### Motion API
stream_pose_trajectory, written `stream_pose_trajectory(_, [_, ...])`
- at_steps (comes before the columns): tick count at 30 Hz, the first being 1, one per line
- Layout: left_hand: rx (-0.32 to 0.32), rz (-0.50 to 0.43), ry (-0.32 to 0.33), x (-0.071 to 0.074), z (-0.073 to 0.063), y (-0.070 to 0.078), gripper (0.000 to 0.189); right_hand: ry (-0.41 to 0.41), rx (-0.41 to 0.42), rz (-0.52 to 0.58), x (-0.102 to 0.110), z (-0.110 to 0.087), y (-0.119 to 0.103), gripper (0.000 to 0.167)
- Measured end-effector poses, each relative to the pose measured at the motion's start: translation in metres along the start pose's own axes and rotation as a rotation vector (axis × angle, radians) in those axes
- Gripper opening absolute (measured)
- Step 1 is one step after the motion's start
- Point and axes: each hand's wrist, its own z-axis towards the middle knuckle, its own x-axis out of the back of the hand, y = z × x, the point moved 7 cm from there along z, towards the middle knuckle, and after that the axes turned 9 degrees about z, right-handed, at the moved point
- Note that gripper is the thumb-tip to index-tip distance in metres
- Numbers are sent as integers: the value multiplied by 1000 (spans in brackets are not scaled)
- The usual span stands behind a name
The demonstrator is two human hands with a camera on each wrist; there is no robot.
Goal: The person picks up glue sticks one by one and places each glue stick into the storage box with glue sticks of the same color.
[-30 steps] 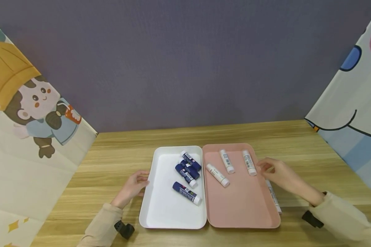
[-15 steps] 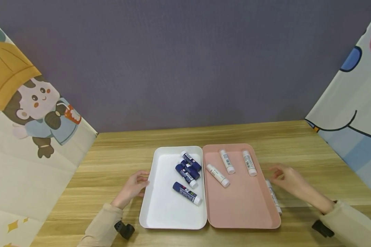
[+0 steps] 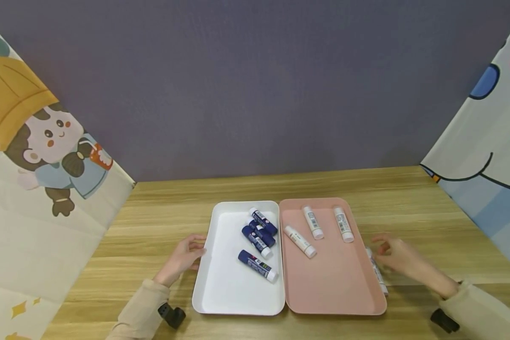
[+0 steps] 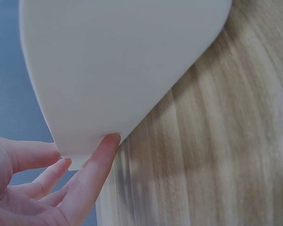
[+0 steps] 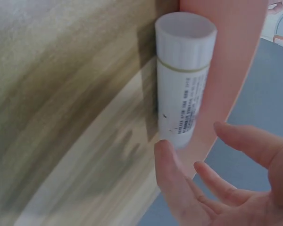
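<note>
Against the left wall of the white tray (image 3: 221,288), my left hand (image 3: 184,255) rests its fingertips; the left wrist view shows fairly straight fingers (image 4: 92,181) touching the tray's outer side (image 4: 122,70). My right hand (image 3: 397,255) is over the table just right of the pink tray (image 3: 323,288). A white glue stick (image 3: 377,273) lies there along the tray's outer wall. In the right wrist view the thumb and fingers stand apart, one fingertip (image 5: 164,148) close to the lower end of the glue stick (image 5: 181,99); whether it touches cannot be told.
Several dark blue glue sticks (image 3: 257,265) lie in the white tray, some crowded together at its right side. Three white glue sticks (image 3: 300,242) lie in the pink tray. Both trays sit side by side on a wooden table (image 3: 170,208), before a grey wall (image 3: 255,89).
My right hand has drawn away from the pink tray's right rim, moving right and toward me to the glue stick outside it. My left hand has stayed put.
</note>
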Motion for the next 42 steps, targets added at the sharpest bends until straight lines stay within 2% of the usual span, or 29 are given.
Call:
stream_pose_trajectory(18, [-5,19,-1,-1,-1,1,32,-41,-61,7,-6,5,9,48])
stream_pose_trajectory(25, [3,-6,14,-1,1,0,32,-82,-71,47,-11,6,9,50])
stream_pose_trajectory(35, [4,6,10,-1,-1,1,33,-58,-92,9,-15,8,14,52])
stream_pose_trajectory(42, [1,-3,10,-1,-2,2,32,-47,-60,3,-14,8,13,51])
